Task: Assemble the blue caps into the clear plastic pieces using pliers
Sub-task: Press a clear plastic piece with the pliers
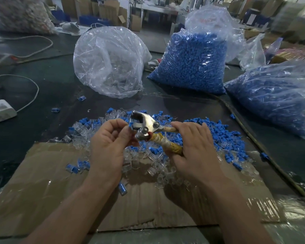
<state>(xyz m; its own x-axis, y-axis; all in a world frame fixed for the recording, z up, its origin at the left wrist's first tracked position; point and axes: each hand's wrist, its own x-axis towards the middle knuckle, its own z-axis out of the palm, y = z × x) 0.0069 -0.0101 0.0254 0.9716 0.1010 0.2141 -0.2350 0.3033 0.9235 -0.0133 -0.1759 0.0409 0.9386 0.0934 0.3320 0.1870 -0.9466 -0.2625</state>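
My right hand (195, 147) grips the yellow-wrapped handles of the metal pliers (146, 124), whose jaws point left and stand apart. My left hand (107, 143) pinches a small blue cap (131, 124) at the jaws' mouth; whether a clear piece sits with it is hidden by my fingers. Below both hands lies a heap of loose blue caps (224, 136) mixed with clear plastic pieces (81, 132), spread over a flat sheet of cardboard (42, 191).
A clear bag of clear pieces (109, 62) stands behind the heap. Two bags of blue caps (192, 62) (275, 95) stand at the back right. A white power strip (0, 110) with cables lies at the left. A cord (264, 148) runs along the right.
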